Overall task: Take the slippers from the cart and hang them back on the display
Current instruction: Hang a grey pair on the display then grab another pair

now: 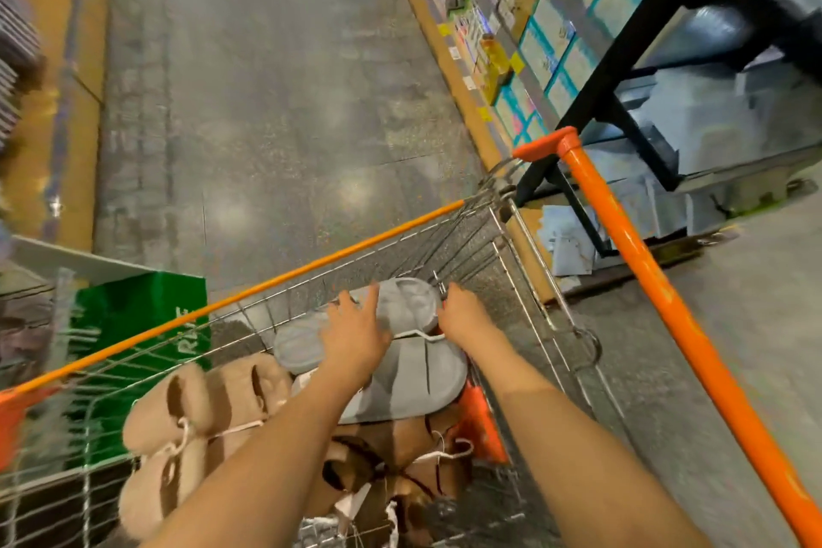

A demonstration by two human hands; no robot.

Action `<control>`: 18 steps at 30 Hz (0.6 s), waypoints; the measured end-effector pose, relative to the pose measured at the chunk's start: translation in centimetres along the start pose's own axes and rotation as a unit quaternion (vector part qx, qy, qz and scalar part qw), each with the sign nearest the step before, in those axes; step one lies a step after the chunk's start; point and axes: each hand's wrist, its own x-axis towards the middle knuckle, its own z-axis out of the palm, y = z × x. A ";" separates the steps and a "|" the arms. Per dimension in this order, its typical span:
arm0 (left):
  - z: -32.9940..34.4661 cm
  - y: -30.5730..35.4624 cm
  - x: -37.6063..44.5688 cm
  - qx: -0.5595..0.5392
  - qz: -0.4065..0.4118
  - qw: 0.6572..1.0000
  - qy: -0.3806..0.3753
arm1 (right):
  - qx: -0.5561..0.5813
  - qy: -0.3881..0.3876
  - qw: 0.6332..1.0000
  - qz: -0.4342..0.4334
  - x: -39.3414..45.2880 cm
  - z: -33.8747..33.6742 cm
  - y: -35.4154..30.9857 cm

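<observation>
Only the white letters "RI" read clearly on the green sign (138, 325) left of the cart (525, 245); shelf labels at far right blur away. In the cart, the left hand (356, 331) lies flat, fingers spread, on the grey slippers (409, 374); the right hand (462, 314) curls at their white hanger hook (418, 335), grip unclear. Beige slippers (195, 418) lie nearer left, brown ones partly hidden under the forearms.

A shop aisle: a wire cart (511, 245) with orange handle stands on polished floor (267, 102), beside shelves (511, 13) of price-tagged boxed goods.
</observation>
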 end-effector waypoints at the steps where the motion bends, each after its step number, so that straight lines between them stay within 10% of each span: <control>1: 0.6 0.0 0.2 0.009 0.003 1.000 -0.017 | -0.002 -0.019 1.000 0.011 0.4 0.4 0.1; 7: 3.4 0.9 0.7 0.004 0.001 0.994 -0.105 | -0.044 -0.040 0.997 0.043 1.6 3.4 1.3; 18: 3.5 1.5 -0.9 0.046 0.009 0.998 -0.051 | -0.027 0.028 0.999 -0.001 0.2 3.6 2.4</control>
